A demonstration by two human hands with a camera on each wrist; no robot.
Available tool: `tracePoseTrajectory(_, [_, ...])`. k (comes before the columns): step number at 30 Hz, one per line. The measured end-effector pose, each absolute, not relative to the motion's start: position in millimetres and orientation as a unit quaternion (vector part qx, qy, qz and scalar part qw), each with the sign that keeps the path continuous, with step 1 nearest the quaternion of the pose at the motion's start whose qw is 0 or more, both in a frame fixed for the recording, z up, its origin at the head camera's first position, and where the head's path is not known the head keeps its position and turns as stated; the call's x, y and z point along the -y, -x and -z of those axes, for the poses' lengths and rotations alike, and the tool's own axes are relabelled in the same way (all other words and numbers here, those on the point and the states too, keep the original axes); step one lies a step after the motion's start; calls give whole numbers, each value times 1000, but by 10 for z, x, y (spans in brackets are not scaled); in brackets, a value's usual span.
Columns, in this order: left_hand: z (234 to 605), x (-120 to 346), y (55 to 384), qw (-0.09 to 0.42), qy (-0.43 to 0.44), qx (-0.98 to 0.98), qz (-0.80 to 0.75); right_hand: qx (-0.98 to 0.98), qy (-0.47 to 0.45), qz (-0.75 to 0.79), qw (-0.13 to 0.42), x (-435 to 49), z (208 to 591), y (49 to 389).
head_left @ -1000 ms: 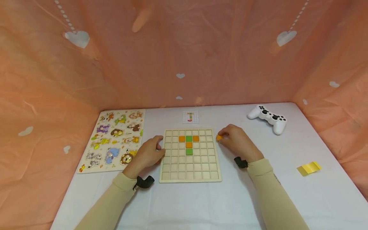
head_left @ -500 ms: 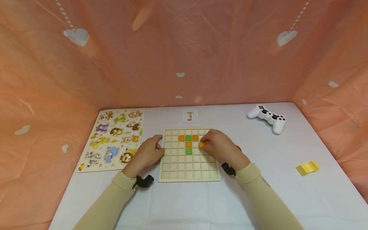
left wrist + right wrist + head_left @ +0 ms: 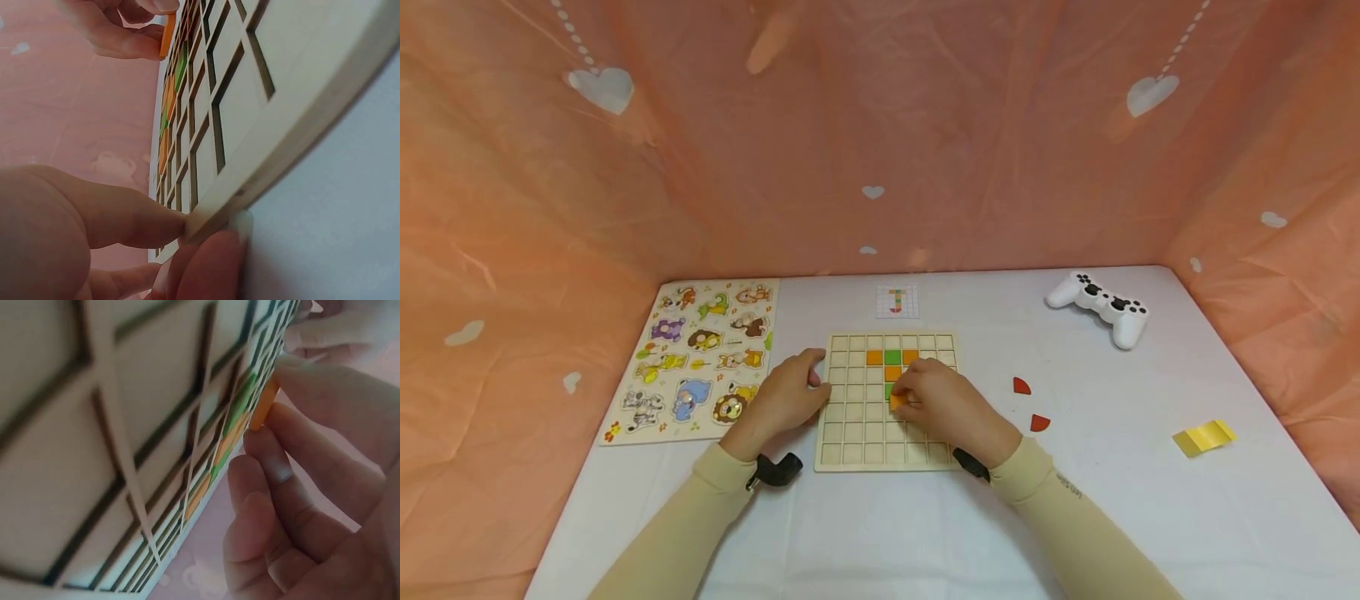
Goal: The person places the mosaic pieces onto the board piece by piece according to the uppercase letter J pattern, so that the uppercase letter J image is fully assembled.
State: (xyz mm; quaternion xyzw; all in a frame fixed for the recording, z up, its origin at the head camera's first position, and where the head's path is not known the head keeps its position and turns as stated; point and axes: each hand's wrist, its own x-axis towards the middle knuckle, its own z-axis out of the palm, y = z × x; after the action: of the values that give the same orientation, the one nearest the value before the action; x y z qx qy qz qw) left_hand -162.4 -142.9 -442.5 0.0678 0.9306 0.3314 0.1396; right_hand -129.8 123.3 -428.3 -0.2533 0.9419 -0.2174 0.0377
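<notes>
With the left hand [image 3: 785,402] gripping the grid board [image 3: 854,435], the right hand [image 3: 953,408] should lower its pinched orange tile [image 3: 897,402] squarely.

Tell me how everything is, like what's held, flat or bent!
Left hand: holding the grid board's edge.
Right hand: pinching an orange tile.
Orange tile: held, not seated.
Grid board: flat, partly filled.
Red pieces: loose on the table.
Pattern card: lying flat.
Animal puzzle: lying flat.
Game controller: resting, unheld.
Yellow strip: bent.
</notes>
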Motion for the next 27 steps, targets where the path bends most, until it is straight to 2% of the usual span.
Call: tracePoseTrajectory(27, [4405, 1429, 1614, 127, -78, -934, -325, -941, 275, 195, 15, -1144, 4339, 1254])
